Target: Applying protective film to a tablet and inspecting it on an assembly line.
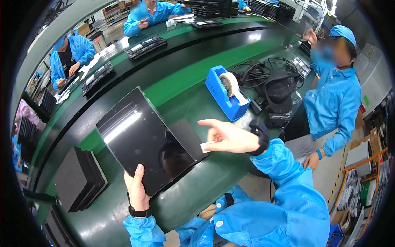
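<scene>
Green bench under glossy black panel, left hand clamped on its near edge, likely to steady it, right hand pinching a small white piece beside it, blue tape dispenser just beyond, presumably for easy reach.

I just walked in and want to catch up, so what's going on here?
The person's left hand grips the lower left edge of a glossy black rectangular panel, thumb on its face. The right hand holds a small white piece at its thumb tip, right of the panel. A blue tape dispenser stands beyond that hand on the green worktable; stacked black slabs lie to the left.
</scene>
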`<state>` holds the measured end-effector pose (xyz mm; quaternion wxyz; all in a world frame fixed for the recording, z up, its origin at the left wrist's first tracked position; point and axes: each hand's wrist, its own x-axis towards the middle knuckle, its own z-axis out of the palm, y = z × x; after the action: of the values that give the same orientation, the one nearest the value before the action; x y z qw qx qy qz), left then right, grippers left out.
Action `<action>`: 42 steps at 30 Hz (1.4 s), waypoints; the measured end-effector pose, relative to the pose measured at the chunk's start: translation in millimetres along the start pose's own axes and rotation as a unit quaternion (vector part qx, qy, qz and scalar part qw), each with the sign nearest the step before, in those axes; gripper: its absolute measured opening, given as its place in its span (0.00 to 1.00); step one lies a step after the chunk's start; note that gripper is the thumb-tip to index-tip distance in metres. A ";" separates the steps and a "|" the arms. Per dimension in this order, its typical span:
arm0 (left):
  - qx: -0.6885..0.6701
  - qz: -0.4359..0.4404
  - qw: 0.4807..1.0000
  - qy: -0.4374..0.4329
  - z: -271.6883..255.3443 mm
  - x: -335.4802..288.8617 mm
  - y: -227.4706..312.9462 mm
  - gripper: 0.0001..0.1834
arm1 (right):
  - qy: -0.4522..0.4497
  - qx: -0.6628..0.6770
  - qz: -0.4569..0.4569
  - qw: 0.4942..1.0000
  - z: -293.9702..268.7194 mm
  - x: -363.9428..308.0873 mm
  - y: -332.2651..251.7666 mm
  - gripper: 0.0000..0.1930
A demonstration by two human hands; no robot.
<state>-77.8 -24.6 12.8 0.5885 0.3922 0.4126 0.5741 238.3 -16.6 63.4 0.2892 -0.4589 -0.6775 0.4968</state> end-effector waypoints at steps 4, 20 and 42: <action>-0.002 -0.009 1.000 -0.009 0.4 -0.6 -0.9 0.30 | -0.047 -0.075 -0.025 0.996 17.1 25.1 -9.0 0.38; -0.040 -0.018 0.999 0.000 0.2 -1.8 -0.2 0.27 | 0.033 0.381 0.061 0.922 73.5 27.0 32.6 0.10; -0.069 0.017 0.997 -0.004 0.4 -6.9 -1.2 0.27 | 0.199 0.104 0.038 0.974 85.0 18.5 -7.0 0.15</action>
<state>-77.0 -31.6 12.1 0.6059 0.3602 0.3626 0.6096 156.3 -35.0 39.9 0.4453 -0.5411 -0.5335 0.4735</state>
